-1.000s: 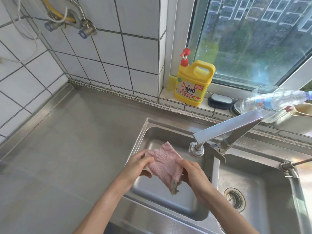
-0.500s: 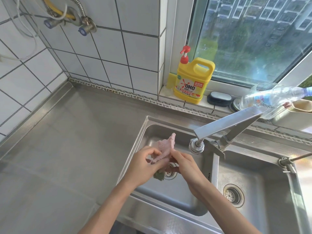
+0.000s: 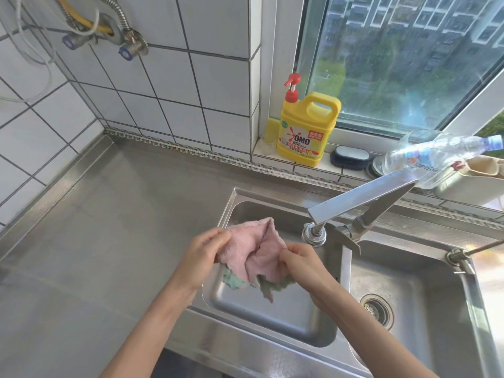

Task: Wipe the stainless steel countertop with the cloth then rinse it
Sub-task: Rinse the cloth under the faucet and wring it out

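Countertop [image 3: 109, 241]: left of sink, running back to tiled wall [image 3: 163, 91].
Sink [image 3: 272, 331]: two basins; faucet [image 3: 362, 205] set behind divider, spout over left basin.
Cloth [image 3: 253, 255]: held over left basin, betw. left hand [image 3: 204, 255] & right hand [image 3: 302, 266].
Drain [image 3: 377, 309]: in right basin.
Windowsill: detergent jug [image 3: 305, 132] at left, brush [image 3: 350, 156] to its right, bottle [image 3: 436, 156] lying further right.

You are in a home kitchen. Your hands hold a cloth [image 3: 253, 255] over a shiny steel sink [image 3: 272, 317] with a tap [image 3: 360, 203] just right of them. Past them, yellow dish soap [image 3: 305, 132] sits on the sill by white wall tiles [image 3: 174, 77].
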{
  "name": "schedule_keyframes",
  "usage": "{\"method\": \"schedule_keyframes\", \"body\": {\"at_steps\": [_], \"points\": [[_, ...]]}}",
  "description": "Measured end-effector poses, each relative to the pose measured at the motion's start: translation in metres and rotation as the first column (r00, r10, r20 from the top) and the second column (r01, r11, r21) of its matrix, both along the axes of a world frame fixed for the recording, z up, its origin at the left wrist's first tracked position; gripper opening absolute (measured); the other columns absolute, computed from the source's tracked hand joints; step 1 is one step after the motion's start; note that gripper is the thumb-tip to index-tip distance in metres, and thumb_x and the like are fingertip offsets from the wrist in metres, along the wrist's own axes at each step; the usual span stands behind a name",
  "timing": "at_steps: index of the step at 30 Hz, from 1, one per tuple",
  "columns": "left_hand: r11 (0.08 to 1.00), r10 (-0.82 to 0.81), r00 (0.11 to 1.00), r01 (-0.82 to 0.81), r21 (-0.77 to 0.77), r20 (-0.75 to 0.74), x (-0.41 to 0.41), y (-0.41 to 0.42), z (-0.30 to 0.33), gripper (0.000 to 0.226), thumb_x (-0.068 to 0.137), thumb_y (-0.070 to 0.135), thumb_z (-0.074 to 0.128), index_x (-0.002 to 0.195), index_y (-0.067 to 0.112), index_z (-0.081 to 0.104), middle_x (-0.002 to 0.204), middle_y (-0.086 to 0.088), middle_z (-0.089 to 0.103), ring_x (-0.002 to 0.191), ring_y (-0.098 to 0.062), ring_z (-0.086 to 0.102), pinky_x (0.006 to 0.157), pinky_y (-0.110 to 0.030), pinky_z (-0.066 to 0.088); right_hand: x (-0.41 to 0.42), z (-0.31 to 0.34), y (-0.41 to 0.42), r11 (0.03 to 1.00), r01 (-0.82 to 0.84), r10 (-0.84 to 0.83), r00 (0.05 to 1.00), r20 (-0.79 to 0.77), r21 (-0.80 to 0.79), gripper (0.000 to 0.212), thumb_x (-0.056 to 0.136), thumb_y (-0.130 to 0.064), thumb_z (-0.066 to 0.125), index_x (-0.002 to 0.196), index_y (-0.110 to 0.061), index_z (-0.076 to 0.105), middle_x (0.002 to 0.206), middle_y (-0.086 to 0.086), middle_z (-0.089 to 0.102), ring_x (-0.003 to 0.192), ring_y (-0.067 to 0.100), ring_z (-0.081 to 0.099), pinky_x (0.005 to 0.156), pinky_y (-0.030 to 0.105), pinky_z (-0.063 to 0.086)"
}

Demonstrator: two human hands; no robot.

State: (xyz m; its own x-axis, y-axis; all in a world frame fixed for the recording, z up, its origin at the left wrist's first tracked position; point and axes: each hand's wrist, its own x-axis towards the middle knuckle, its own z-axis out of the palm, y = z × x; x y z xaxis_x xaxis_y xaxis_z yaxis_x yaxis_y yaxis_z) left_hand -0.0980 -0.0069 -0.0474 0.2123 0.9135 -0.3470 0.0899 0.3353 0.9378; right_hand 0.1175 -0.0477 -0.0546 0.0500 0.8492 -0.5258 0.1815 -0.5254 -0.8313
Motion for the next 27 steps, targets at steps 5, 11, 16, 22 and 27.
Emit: {"method": "schedule_keyframes", "body": {"at_steps": [5,11,16,22,27], "points": [[0.981,0.143,0.983,-0.124,-0.149,0.117,-0.031,0.022,0.013,0.022,0.097,0.02,0.056,0.109,0.005,0.067,0.101,-0.023,0.063,0.092,-0.03,0.06,0.079,-0.039,0.046,0.021,0.022,-0.013,0.989,0.094,-0.087,0.994,-0.065,0.116,0.017,0.077,-0.022,0.046,0.06,-0.025,0.048,0.062,-0.006,0.04,0.064,0.014,0.037,0.065,0.033,0.034],[0.993,-0.121,0.993,0.121,-0.016,0.007,-0.042,0.047,0.049,0.042,0.083,0.043,0.077,0.103,0.006,0.072,0.11,-0.029,0.071,0.097,-0.033,0.068,0.096,-0.049,0.051,0.053,0.058,-0.037,0.949,-0.025,0.007,0.998,0.059,0.313,0.062,0.084,-0.056,0.068,0.077,0.002,0.05,0.066,-0.001,0.041,0.064,0.014,0.041,0.06,0.032,0.034],[0.966,-0.229,0.972,0.22,0.132,0.054,-0.001,0.083,0.091,0.028,0.075,0.042,0.088,0.096,0.029,0.075,0.096,-0.002,0.078,0.083,-0.016,0.076,0.072,-0.028,0.062,0.092,0.101,-0.042,0.885,0.096,-0.069,0.995,-0.074,0.455,0.028,0.095,-0.039,0.071,0.079,-0.016,0.069,0.068,-0.005,0.06,0.066,0.012,0.057,0.061,0.029,0.047],[0.918,-0.38,0.918,0.36,0.168,0.113,0.086,0.132,0.124,0.025,0.082,0.024,0.075,0.105,0.022,0.067,0.092,-0.003,0.079,0.078,-0.013,0.077,0.066,-0.025,0.062,0.14,0.126,-0.045,0.843,0.31,-0.259,0.95,-0.173,0.439,0.032,0.088,-0.044,0.071,0.103,-0.017,0.078,0.088,0.022,0.075,0.073,0.026,0.071,0.057,0.028,0.055],[0.882,-0.419,0.9,0.435,0.181,-0.122,0.151,0.149,0.109,0.028,0.092,0.018,0.074,0.116,0.009,0.064,0.104,-0.008,0.076,0.098,-0.025,0.073,0.086,-0.035,0.062,0.163,0.09,-0.053,0.84,0.427,-0.407,0.904,-0.133,0.334,0.027,0.093,-0.038,0.069,0.094,-0.012,0.078,0.092,0.028,0.074,0.073,0.028,0.068,0.067,0.039,0.052]]}}
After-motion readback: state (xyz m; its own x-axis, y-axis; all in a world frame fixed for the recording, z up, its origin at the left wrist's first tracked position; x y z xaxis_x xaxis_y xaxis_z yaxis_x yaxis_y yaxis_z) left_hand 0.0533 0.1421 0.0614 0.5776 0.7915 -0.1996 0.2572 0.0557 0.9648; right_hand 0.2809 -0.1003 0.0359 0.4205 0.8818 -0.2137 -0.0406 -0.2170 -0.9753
